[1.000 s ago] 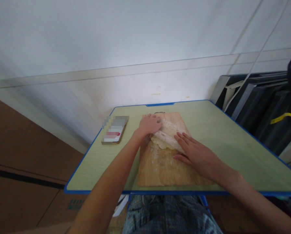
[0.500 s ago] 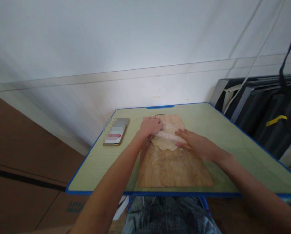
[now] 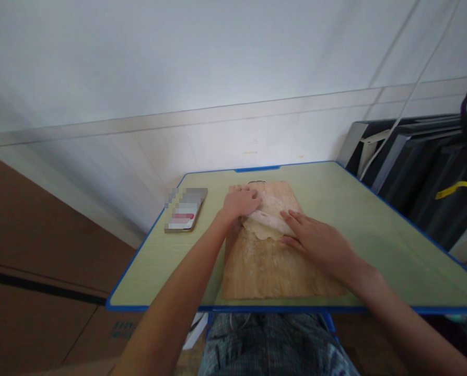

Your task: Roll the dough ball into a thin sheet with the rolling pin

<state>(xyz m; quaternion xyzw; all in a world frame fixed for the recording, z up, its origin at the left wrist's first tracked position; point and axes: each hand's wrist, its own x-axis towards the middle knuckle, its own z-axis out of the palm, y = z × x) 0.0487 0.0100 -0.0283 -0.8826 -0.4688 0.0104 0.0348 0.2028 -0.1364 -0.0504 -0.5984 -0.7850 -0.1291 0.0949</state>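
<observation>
A flour-dusted rolling pin (image 3: 271, 221) lies at a slant across a thin sheet of pale dough (image 3: 261, 231). Both rest on a wooden cutting board (image 3: 272, 271) marked with flour. My left hand (image 3: 242, 201) is curled over the pin's far left end, its fingertips partly hidden. Over the right end lies my right hand (image 3: 315, 235), fingers stretched out flat and thumb apart. The ends of the pin are covered by my hands. Scalloped dough edge shows on the near side of the pin.
A phone (image 3: 186, 210) lies left of the board on the pale green table (image 3: 374, 235), which has a blue rim. A white wall (image 3: 218, 141) stands behind. Dark flat panels (image 3: 425, 172) lean at the right, and brown cardboard (image 3: 41, 235) is at the left.
My right hand has shifted slightly right and turned a little. The rolling pin now slants more, its right end nearer me. My left hand has barely moved.
</observation>
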